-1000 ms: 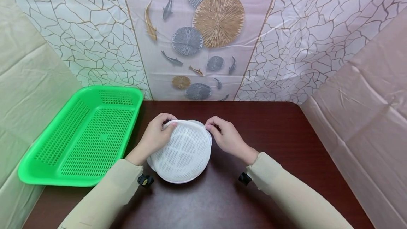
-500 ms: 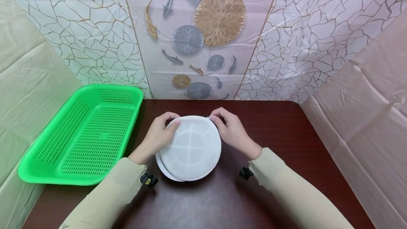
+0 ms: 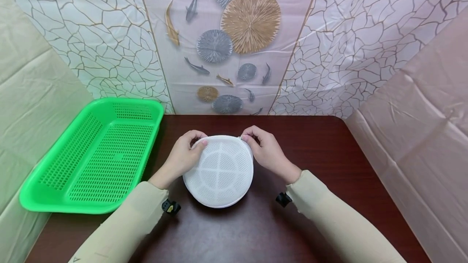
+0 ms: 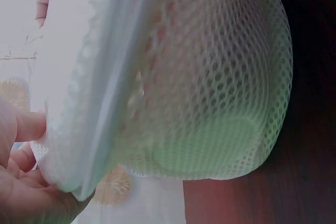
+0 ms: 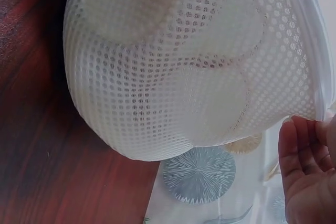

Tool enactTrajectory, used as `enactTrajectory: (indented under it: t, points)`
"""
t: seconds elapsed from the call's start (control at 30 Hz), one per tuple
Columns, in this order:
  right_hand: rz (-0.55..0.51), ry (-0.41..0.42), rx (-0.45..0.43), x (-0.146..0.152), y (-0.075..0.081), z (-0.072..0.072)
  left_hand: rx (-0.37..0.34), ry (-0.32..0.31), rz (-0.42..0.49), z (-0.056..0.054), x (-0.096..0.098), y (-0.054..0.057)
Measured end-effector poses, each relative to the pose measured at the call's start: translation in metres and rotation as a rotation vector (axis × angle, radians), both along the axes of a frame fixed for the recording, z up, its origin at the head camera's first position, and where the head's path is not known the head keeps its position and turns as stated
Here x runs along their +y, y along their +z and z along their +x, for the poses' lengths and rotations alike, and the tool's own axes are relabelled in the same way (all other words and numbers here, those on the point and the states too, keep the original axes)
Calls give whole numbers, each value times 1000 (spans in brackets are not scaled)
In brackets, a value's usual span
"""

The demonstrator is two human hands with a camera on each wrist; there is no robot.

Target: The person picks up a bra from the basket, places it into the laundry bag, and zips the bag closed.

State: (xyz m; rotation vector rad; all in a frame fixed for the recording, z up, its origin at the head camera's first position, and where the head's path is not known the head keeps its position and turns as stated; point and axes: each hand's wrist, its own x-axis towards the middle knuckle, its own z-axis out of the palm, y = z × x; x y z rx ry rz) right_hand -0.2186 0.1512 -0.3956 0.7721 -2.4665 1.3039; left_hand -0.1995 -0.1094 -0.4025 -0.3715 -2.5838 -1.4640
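A round white mesh laundry bag with a zip round its rim stands on the dark table, flat lid facing up. My left hand grips the rim at the upper left, thumb on the lid. At the upper right of the rim, my right hand pinches a small spot on the zip edge. In the left wrist view the bag's mesh side bulges out below the zip band. Pale rounded shapes show through the mesh wall in the right wrist view; what they are is unclear.
A bright green perforated plastic basket stands on the table to the left, close to my left forearm. Patterned sheets hang behind the table, and plain beige cloth borders the right side.
The bag has shifted right and its lid now covers the lower part that showed at the left. Both hands moved slightly right; in the last half second they have barely moved.
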Motion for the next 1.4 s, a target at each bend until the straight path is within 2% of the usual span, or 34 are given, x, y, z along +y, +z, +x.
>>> enactTrajectory:
  t: [0.13,0.43,0.63,0.8,1.0,1.1,1.2,1.4]
  points:
    - [6,-8,6,-1,-1,1,-5,14,2,0,0,-1]
    - [19,-24,-24,1,-1,1,-96,81,82,-4,-8,-6]
    - [19,-37,-8,1,0,1,-119,37,75,-7,-9,-2]
    - [2,-58,-17,1,0,1,-76,-42,36,-9,-5,6]
    - [-12,-26,-9,-4,1,4,-37,-118,-127,-4,13,19]
    - [-13,-4,-5,-9,2,7,13,-132,-216,-2,22,21]
    - [-6,18,-1,-12,3,9,81,-133,-266,1,27,21]
    - [13,33,5,-16,2,11,131,-121,-247,3,29,16]
